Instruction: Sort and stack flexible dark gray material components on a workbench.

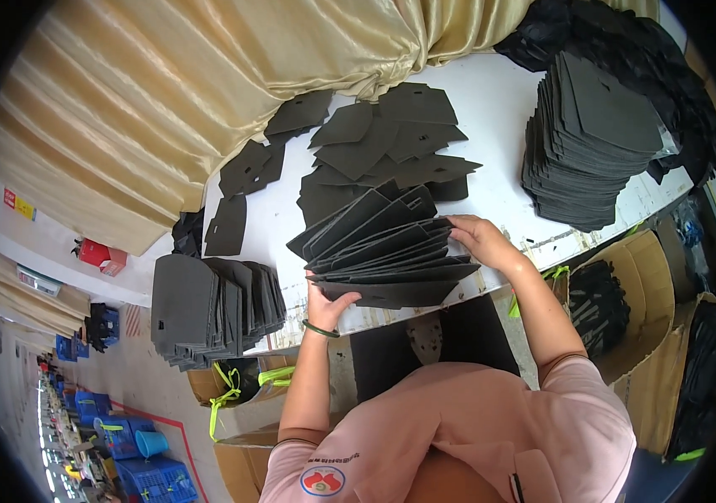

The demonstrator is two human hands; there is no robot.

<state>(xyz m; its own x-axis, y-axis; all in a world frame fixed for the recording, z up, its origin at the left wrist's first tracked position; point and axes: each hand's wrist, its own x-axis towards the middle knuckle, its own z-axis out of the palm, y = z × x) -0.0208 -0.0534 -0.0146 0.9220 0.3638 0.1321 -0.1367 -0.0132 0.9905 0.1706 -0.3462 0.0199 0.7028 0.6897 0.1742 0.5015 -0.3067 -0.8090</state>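
Observation:
Between my hands is a thick, fanned bundle of black foam sheets (391,251), tilted at the front edge of the white table. My left hand (330,306) grips its lower left side, the thumb lying over the nearest sheet and the other fingers hidden behind. At the right end of the bundle, my right hand (484,241) has its fingers closed on the sheet edges. Just beyond lies a loose heap of similar black sheets (366,147), some with small slots cut in them.
A tall stack of black sheets (584,142) stands right, a shorter stack (207,310) left. Gold curtains (148,101) hang behind the white table (500,109). Black material (618,50) is heaped back right. Open cardboard boxes (639,285) stand below the table edge, and blue crates (152,478) at lower left.

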